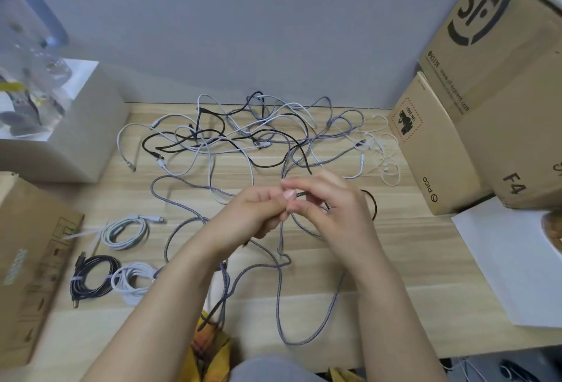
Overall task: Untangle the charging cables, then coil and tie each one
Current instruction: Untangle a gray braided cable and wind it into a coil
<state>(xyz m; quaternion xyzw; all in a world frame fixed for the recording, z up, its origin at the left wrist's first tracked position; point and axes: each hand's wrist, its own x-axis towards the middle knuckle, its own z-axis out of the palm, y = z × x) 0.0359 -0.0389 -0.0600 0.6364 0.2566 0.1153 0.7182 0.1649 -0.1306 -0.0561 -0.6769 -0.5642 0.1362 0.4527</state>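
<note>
A grey braided cable (pixel 282 263) loops across the middle of a wooden table (pixel 380 284), its upper part pinched between the curled fingers of the left hand (pixel 258 211) and right hand (pixel 328 208). Behind them sprawls a tangle of cables (pixel 252 132). Three tied coils (pixel 112 260) lie to the left; cardboard boxes (pixel 474 101) stand to the right

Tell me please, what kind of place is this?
Probably a home desk or small workroom used for packing. A wooden table stands against a plain wall, with shipping boxes stacked beside it and loose cables spread across it.
</note>
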